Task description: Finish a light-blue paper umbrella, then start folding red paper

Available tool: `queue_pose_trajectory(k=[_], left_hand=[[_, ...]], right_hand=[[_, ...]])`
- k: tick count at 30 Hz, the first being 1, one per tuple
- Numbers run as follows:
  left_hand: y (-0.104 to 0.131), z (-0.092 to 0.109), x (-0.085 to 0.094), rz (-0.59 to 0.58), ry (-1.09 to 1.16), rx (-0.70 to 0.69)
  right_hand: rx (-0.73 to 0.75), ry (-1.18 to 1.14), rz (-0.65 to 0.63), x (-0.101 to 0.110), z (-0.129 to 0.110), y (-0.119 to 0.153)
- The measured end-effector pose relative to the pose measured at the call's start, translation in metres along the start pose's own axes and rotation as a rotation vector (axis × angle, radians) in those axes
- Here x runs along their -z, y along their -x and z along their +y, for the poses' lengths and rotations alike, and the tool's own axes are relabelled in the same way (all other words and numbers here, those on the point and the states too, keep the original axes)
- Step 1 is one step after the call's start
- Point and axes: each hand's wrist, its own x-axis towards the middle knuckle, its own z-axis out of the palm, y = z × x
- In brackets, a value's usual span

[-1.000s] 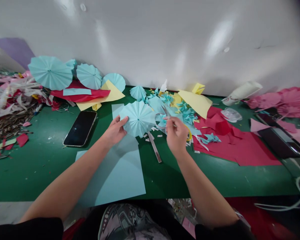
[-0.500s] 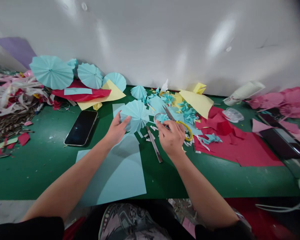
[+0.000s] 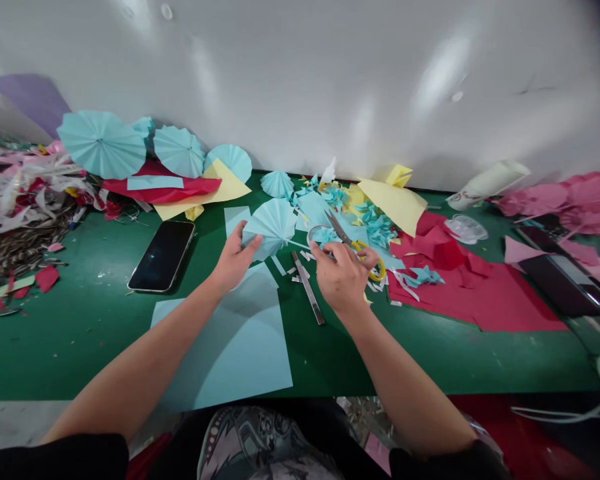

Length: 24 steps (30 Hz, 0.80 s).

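My left hand (image 3: 236,259) pinches the left edge of a pleated light-blue paper fan (image 3: 273,225), which is tilted above the table. A thin light-blue stick or strip runs from the fan's centre to my right hand (image 3: 343,272), whose thumb and index finger are pressed together on its end. Yellow-handled scissors (image 3: 353,241) also sit in my right hand, blades pointing up and left. Below the fan lies a light-blue paper sheet (image 3: 235,347). Between my hands a slim metal cutter (image 3: 309,291) rests on the green table (image 3: 330,363).
A phone (image 3: 163,257) lies at left, near piled white and pink scraps (image 3: 25,193). More blue fans (image 3: 103,143) lean on the wall. Blue cuttings (image 3: 377,225) and red paper (image 3: 510,300) lie right of centre, with a black device (image 3: 563,287) and pink fans (image 3: 580,203) farther right.
The fan in my left hand has tilted and turned, so it looks narrower and its centre sits slightly lower and farther right. My hands have barely moved.
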Motion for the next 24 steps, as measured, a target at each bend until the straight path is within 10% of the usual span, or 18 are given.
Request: queue_pose_trajectory(k=[14,24], left_hand=[[-0.001,0.015,0.006,-0.105,-0.510,-0.277],[0.002,0.017,0.000,-0.200,-0.567,-0.394]], right_hand=[[-0.062,-0.119,-0.260,0.000,0.001,0.003],[0.018,0.005,-0.115,-0.001,-0.004,0.006]])
